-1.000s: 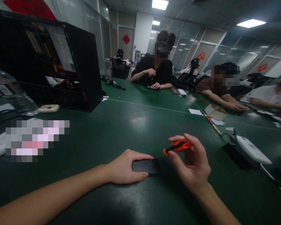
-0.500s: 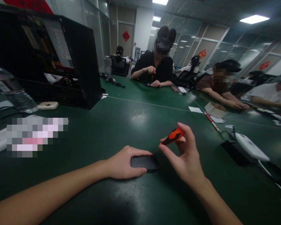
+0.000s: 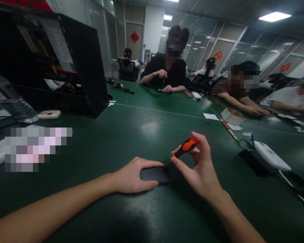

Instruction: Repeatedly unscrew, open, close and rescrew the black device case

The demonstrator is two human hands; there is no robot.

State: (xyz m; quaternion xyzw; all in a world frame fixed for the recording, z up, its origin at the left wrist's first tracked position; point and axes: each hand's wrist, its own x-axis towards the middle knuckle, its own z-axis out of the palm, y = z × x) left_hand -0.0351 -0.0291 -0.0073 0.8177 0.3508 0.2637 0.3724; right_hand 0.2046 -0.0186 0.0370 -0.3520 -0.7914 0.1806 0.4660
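Note:
On the green tabletop (image 3: 108,138) lies a flat black rectangular device (image 3: 155,174), its exact kind unclear. My left hand (image 3: 135,175) grips it from the left, thumb along the near edge and fingers along the far edge. A screwdriver (image 3: 188,145) with an orange and black handle is held in my right hand (image 3: 201,165) between thumb and fingertips. Its thin shaft slants down to the left, and the tip reaches the device's far right corner beside my left fingertip. Whether the tip sits in a screw is too small to tell.
An open black computer case (image 3: 83,67) stands at the left, near a water bottle (image 3: 12,98). To the right lie a white device (image 3: 271,155) with a cable and a small cardboard box (image 3: 232,116). Across the table, a person (image 3: 164,69) works with a screwdriver.
The handle of the screwdriver has turned slightly in my right hand, showing more orange. My left hand stays on the black device. The view has shifted a little.

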